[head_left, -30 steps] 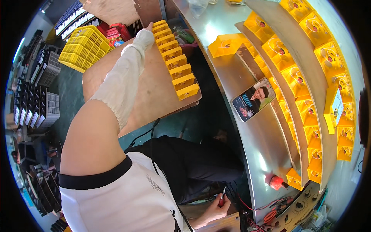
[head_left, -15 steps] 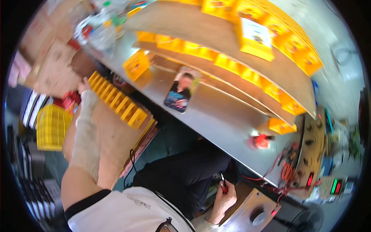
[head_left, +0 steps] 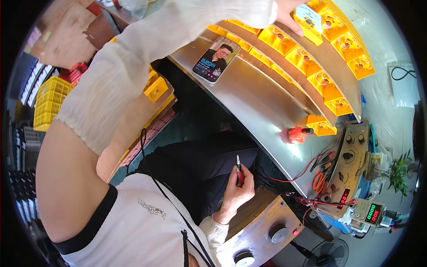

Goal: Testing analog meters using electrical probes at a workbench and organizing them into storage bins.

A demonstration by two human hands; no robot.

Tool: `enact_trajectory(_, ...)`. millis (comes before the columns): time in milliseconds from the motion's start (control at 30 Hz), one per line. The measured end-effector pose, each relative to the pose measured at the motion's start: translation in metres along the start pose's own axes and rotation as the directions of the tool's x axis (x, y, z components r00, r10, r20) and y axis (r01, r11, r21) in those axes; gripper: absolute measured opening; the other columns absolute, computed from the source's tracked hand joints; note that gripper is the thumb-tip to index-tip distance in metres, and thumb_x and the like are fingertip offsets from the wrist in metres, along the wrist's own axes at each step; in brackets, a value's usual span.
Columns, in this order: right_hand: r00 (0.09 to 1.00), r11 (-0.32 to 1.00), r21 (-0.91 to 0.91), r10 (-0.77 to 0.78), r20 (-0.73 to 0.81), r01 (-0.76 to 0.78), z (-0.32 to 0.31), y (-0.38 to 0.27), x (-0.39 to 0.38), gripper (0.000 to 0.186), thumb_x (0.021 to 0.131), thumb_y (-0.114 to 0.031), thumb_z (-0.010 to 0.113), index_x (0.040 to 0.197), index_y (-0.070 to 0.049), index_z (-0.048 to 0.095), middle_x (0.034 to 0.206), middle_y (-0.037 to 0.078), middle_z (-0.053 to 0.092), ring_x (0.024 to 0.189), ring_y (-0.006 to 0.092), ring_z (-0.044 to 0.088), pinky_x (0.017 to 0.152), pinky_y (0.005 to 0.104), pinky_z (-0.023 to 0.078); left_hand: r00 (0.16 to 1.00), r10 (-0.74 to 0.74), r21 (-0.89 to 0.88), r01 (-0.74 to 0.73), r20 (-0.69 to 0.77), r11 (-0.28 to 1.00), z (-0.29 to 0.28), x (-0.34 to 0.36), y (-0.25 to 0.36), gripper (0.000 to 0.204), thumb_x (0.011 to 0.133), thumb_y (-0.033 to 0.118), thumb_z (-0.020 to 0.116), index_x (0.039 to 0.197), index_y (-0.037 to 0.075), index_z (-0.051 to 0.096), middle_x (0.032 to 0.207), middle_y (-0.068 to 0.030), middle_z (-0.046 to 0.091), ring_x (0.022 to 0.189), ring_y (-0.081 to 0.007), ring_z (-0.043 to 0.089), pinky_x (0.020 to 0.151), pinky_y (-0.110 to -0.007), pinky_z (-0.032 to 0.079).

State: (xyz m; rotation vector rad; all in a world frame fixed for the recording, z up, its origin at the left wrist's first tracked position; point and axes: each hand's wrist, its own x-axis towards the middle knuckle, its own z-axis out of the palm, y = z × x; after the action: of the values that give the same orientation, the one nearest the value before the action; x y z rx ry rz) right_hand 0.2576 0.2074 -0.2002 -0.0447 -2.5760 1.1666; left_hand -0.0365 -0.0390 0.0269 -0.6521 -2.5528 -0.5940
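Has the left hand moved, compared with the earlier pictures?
Yes. The left hand was over the yellow trays on the brown side table; now it reaches across the metal bench to the yellow bins on the shelf.

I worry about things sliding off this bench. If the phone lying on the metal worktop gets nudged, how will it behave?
The phone is flat and thin, so it probably slides rather than tips or rolls. The steel worktop looks smooth and shiny, so likely little friction. It lies near the front edge, so a push that way might drop it.

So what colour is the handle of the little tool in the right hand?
Red: the small tool held in the right hand, seen in the head view.
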Motion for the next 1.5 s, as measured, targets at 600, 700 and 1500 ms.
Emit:
enact_trajectory(600, 0.994, 0.99, 0.123, 0.073, -0.087, -0.062, -0.015, -0.016, 0.037, 0.018, 0.077, -0.004, 0.079, 0.08, 0.0, 0.061, 0.068, 0.007, 0.058, 0.054, 0.0116, 0.051, 0.05, 0.0251, 0.039, 0.998, 0.02, -0.345, -0.037, -0.052, 0.938, 0.163, -0.211, 0.087, 0.108, 0.057, 0.034, 0.089, 0.144, 0.003, 0.034, 0.136, -0.0138, 0.05, 0.123, -0.0311, 0.05, 0.109, -0.049, 0.034)
enact_trajectory(700, 0.997, 0.984, 0.174, -0.013, -0.072, 0.025, -0.001, -0.024, 0.049, 0.019, 0.075, -0.003, 0.079, 0.078, 0.0, 0.06, 0.064, 0.008, 0.056, 0.051, 0.0161, 0.05, 0.048, 0.0286, 0.04, 0.999, 0.024, -0.365, -0.036, -0.038, 0.93, 0.164, -0.212, 0.084, 0.108, 0.057, 0.032, 0.09, 0.145, 0.003, 0.033, 0.135, -0.0138, 0.052, 0.121, -0.0307, 0.052, 0.108, -0.048, 0.035)
enact_trajectory(1500, 0.947, 0.907, 0.402, 0.234, -0.222, -0.13, -0.023, -0.011, 0.043, 0.02, 0.078, 0.004, 0.078, 0.087, 0.001, 0.06, 0.082, 0.004, 0.062, 0.073, 0.008, 0.058, 0.065, 0.0194, 0.047, 1.0, -0.003, -0.418, -0.001, -0.008, 0.908, 0.164, -0.216, 0.084, 0.106, 0.054, 0.02, 0.089, 0.145, 0.007, 0.037, 0.134, -0.0126, 0.054, 0.121, -0.031, 0.052, 0.106, -0.044, 0.036)
